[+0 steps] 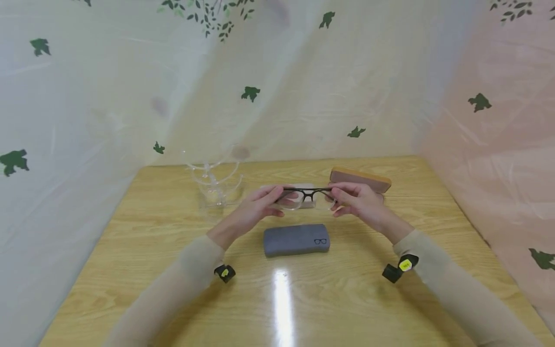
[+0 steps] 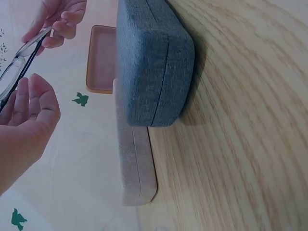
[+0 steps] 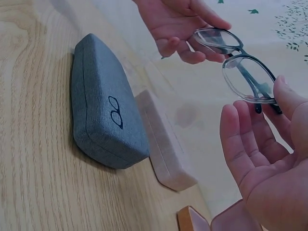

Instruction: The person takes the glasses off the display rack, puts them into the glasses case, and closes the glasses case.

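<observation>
A pair of eyeglasses (image 1: 308, 196) with a dark upper rim and clear lenses is held level above the table, its arms folded behind the lenses in the right wrist view. At one end, my left hand (image 1: 253, 207) pinches the frame between thumb and fingers. The other end is pinched by my right hand (image 1: 363, 205), its lower fingers loosely bent beneath. Below the hands, a grey-blue fabric glasses case (image 3: 103, 103) with a printed glasses outline lies closed on the table. Behind it is a pale pink case (image 3: 166, 147), partly covered by the glasses in the head view.
An orange-brown case (image 1: 361, 180) stands with its lid raised at the back right, partly behind my right hand. A clear tiered display stand (image 1: 212, 185) is at the back left. Leaf-printed sheeting (image 1: 299, 125) walls in the wooden table (image 1: 347, 299).
</observation>
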A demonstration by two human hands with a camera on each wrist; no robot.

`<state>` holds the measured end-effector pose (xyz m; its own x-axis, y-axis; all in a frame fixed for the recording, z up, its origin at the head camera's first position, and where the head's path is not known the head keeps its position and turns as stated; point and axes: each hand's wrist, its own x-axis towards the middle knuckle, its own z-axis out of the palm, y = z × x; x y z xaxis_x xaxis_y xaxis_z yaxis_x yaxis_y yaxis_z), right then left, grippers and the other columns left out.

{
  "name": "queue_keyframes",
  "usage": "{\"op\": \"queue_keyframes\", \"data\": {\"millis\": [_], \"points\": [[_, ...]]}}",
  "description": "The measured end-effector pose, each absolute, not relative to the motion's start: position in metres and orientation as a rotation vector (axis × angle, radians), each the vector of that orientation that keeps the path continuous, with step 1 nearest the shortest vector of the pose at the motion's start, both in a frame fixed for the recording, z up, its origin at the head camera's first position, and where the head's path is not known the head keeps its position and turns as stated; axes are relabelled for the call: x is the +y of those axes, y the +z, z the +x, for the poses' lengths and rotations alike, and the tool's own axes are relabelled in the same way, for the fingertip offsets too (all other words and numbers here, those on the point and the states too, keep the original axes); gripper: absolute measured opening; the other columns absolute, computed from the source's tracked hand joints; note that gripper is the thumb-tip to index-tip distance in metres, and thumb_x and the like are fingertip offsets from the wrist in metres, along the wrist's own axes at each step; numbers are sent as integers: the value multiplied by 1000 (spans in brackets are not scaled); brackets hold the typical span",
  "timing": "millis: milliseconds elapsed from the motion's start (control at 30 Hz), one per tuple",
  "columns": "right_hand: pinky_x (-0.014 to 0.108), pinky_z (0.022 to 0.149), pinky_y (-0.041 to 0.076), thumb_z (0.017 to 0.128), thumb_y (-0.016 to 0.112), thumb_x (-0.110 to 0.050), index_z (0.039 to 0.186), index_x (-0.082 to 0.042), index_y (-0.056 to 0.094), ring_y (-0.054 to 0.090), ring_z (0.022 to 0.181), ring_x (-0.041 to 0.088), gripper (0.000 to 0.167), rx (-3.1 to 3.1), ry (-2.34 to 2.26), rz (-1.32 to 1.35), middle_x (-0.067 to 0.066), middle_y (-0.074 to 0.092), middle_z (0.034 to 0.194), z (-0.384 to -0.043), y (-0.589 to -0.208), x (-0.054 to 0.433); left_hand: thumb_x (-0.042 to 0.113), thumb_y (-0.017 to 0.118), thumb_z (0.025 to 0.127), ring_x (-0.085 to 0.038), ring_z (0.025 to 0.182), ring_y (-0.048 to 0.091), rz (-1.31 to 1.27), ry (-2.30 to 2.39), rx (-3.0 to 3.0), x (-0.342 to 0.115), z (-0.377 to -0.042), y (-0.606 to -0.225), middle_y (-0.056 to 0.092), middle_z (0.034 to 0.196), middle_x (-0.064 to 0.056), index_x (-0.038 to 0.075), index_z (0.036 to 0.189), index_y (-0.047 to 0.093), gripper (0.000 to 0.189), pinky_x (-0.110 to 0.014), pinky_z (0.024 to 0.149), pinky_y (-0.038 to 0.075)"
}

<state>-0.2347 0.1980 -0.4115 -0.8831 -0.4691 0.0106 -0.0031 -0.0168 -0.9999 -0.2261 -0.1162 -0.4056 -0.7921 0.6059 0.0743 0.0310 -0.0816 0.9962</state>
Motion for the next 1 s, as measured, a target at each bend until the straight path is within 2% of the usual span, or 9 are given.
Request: {"op": "queue_keyframes", "data": {"millis": [133,233,400,533,767,900,1000], "points": [[38,80,61,106,57,-21,128,-2,65,70,87,20,30,1968,-1942,-492,11,72,113,-234,-407,208,36,41,111,-25,123,61,675,1914,1771,-107,-231,-410,55,142,-23,0,144,53,50,-56,101,48],[38,80,61,106,57,-20,126,-3,67,70,87,20,28,1981,-1927,-495,7,72,108,-233,-404,219,35,43,111,-23,119,63,625,1902,1799,-97,-234,-410,57,140,-23,1,143,54,48,-56,101,48],[35,84,60,106,56,-15,129,-6,67,69,91,19,27,1934,-1925,-510,10,67,108,-233,-402,235,37,59,104,-26,103,67,394,1985,1900,-80,-241,-403,67,122,-18,3,129,65,42,-46,93,55],[36,86,59,106,55,-13,133,-7,65,70,94,20,29,1947,-1912,-494,12,67,108,-234,-404,248,40,70,97,-24,96,70,253,2004,1943,-68,-252,-399,71,114,-12,7,122,70,42,-49,96,55],[37,88,59,106,58,-18,139,-7,59,70,97,25,35,2148,-1802,-412,8,69,103,-237,-417,275,27,64,102,-24,94,72,184,1905,1850,-42,-264,-402,68,121,-18,1,133,63,40,-48,96,54],[35,87,59,104,59,-11,135,-5,59,71,96,22,31,2054,-1912,-355,7,71,107,-240,-427,286,27,65,102,-22,91,73,97,1909,1907,-25,-268,-404,70,119,-13,3,133,65,39,-46,92,57],[33,87,59,103,60,-6,131,1,60,72,97,19,29,1926,-2035,-299,8,72,110,-242,-434,290,21,66,101,-26,94,74,21,1966,1946,-15,-272,-409,72,115,-11,2,130,66,34,-47,91,57]]}}
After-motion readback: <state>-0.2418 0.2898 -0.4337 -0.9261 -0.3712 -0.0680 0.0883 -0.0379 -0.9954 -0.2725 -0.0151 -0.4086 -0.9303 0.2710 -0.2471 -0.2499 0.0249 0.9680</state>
